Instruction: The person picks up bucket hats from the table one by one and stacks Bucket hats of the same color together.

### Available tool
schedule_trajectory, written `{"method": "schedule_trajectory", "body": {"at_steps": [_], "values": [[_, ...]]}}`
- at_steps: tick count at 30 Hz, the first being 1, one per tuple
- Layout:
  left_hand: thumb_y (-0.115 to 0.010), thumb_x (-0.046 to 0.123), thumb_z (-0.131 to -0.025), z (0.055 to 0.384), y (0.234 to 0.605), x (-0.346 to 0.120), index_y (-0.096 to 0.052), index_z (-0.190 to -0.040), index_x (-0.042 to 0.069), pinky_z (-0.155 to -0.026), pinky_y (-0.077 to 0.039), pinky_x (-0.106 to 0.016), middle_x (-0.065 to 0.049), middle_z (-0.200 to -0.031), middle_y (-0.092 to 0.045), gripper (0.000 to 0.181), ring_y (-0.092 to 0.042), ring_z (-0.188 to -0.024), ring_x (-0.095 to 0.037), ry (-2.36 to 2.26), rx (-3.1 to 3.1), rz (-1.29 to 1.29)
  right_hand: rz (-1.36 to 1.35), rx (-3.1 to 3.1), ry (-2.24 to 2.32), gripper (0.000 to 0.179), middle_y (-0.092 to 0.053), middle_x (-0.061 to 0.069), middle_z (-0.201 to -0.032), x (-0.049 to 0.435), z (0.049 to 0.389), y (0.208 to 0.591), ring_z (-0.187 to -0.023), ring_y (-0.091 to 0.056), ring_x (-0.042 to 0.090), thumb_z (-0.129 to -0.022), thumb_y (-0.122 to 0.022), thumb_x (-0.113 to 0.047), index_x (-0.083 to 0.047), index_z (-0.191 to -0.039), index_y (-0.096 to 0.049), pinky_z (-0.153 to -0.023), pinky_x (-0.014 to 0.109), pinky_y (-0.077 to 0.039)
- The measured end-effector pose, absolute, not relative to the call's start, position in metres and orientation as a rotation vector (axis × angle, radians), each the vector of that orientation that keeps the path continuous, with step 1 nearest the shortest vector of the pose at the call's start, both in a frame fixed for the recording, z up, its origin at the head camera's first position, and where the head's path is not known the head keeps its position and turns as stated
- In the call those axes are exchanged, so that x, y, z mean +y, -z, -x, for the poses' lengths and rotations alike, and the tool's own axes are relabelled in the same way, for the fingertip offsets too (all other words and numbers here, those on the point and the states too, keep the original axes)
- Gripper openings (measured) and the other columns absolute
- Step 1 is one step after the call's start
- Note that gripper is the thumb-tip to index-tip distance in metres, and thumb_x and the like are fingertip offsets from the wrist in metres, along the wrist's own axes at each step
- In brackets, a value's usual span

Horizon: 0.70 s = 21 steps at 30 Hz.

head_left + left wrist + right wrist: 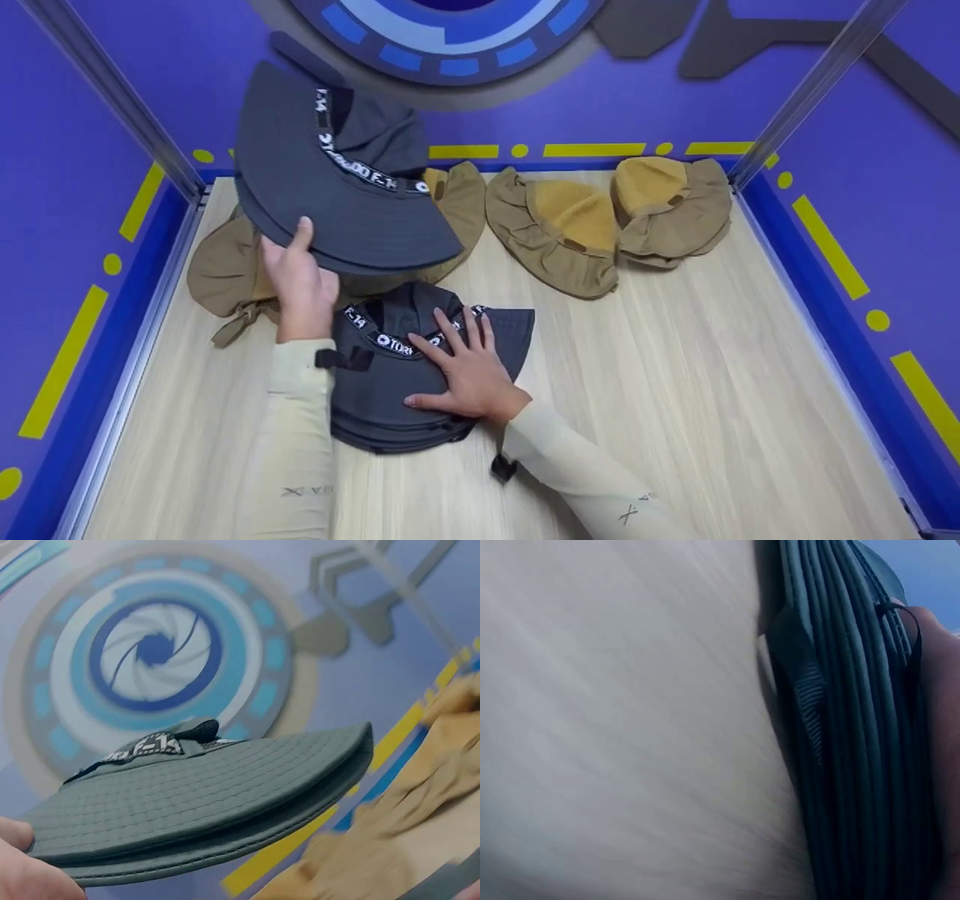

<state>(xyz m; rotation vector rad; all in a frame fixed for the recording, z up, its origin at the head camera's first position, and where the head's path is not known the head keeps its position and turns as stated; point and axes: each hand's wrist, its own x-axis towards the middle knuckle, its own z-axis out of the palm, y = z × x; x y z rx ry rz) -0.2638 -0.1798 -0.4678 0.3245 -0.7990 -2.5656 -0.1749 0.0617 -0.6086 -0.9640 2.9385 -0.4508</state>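
In the head view my left hand point(301, 286) grips a dark grey brimmed hat point(289, 176) by its lower brim, thumb on top. That hat is tilted and raised above the table, and a black-and-white lettered band runs round it. Two brim layers of the held hat point(195, 802) show in the left wrist view. My right hand point(474, 375) rests with spread fingers on a stack of similar dark hats point(375, 397) on the table. Several pressed-together brim layers of the stack point(855, 735) appear in the right wrist view, beside a loose strap.
Tan hats with mustard crowns lie along the back: one tan hat point(551, 259) at the middle right, a tan pile point(671, 232) in the right corner. More tan hats point(221, 262) sit behind the left hand, partly hidden. Blue walls point(90, 135) enclose the wooden table point(675, 375).
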Motion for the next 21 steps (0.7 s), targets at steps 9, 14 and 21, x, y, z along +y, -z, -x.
{"method": "schedule_trajectory", "body": {"at_steps": [9, 14, 21], "values": [[-0.044, 0.000, -0.106, 0.224, 0.484, -0.120, -0.024, -0.163, 0.021, -0.120, -0.038, -0.044, -0.007, -0.164, -0.036, 0.064, -0.040, -0.149, -0.029, 2.699, -0.727, -0.158, 0.706, 2.621, 1.257, 0.100, -0.029, 0.008, -0.168, 0.085, 0.189, 0.583, -0.157, -0.020, 0.035, -0.078, -0.078, -0.066, -0.025, -0.160, -0.037, -0.127, 0.058, -0.014], [-0.041, 0.001, -0.108, 0.200, 0.492, -0.092, -0.021, -0.164, 0.022, -0.123, -0.034, -0.045, -0.006, -0.166, -0.032, 0.063, -0.035, -0.152, -0.029, 2.765, -0.699, -0.085, 0.207, 1.994, 2.256, 0.099, -0.047, 0.012, -0.154, 0.092, 0.185, 0.564, -0.142, -0.043, 0.016, -0.085, -0.081, -0.045, 0.004, -0.155, -0.031, -0.122, 0.035, -0.031], [-0.036, -0.001, -0.108, 0.175, 0.505, -0.063, -0.020, -0.163, 0.022, -0.124, -0.032, -0.048, -0.009, -0.165, -0.031, 0.061, -0.035, -0.151, -0.029, 2.784, -0.668, -0.022, 0.279, 0.925, 2.906, 0.061, -0.062, -0.002, -0.140, 0.088, 0.178, 0.542, -0.131, -0.057, 0.012, -0.097, -0.070, -0.042, -0.012, -0.144, -0.047, -0.115, 0.032, -0.042]]}}
